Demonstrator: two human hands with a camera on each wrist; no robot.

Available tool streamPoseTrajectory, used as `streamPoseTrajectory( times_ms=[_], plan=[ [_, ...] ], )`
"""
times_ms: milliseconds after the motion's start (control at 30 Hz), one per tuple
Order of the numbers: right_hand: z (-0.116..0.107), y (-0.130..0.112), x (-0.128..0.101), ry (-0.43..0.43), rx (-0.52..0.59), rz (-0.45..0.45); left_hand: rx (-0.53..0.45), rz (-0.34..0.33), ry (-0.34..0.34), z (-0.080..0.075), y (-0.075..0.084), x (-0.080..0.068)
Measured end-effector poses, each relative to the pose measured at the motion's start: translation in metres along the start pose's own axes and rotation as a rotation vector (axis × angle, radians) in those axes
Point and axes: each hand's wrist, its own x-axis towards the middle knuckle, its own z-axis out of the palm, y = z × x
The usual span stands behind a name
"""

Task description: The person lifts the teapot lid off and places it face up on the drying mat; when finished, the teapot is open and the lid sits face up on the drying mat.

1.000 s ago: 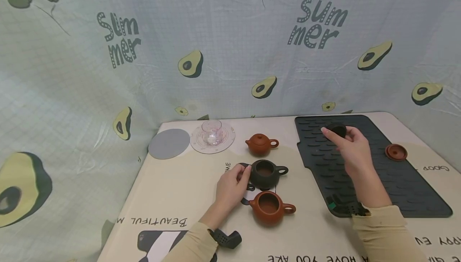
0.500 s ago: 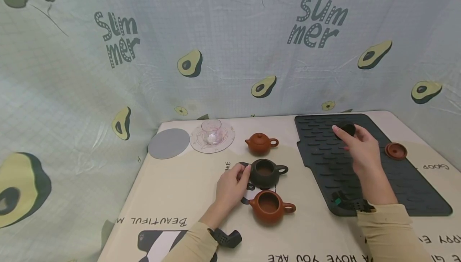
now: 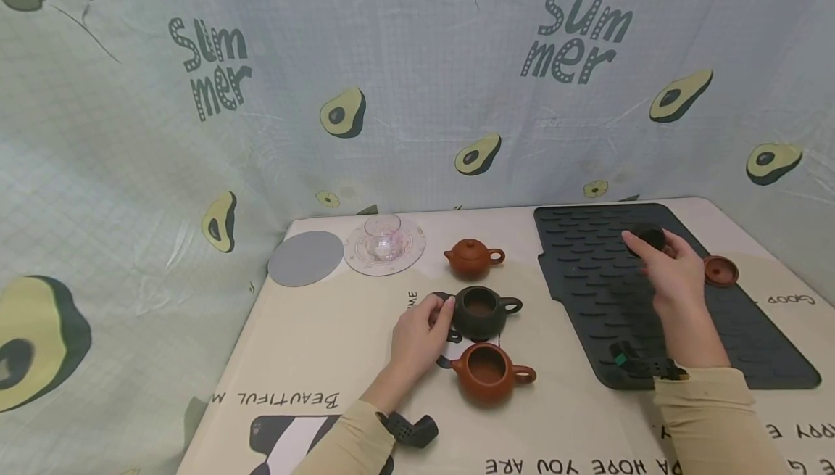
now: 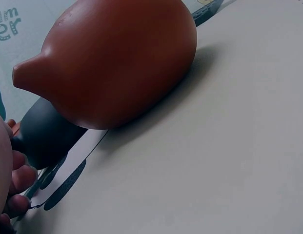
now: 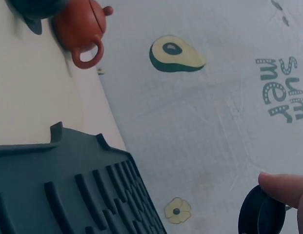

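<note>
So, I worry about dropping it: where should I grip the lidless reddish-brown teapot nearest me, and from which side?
Probably the loop handle, from the right: the teapot stands upright, handle jutting right, spout facing left near the left hand.

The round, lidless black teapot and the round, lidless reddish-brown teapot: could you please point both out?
Lidless black teapot (image 3: 480, 325), head view: front wall.
Lidless reddish-brown teapot (image 4: 121, 64), left wrist view: side wall.
</note>
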Motion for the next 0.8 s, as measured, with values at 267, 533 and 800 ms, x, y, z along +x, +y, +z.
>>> streamPoseTrajectory(
  times_ms=[267,533,800],
  plan=[
    [-0.006,0.003,0.003,0.072,-0.026,0.032,0.005,-0.003,-0.002,0.001,-0.001,0.000],
    [-0.009,0.004,0.008,0.132,-0.040,0.045,0.006,-0.004,-0.003,0.000,0.001,0.001],
    [-0.011,0.012,0.013,0.141,-0.027,0.075,0.007,0.007,0.003,0.001,0.000,0.001]
  ],
)
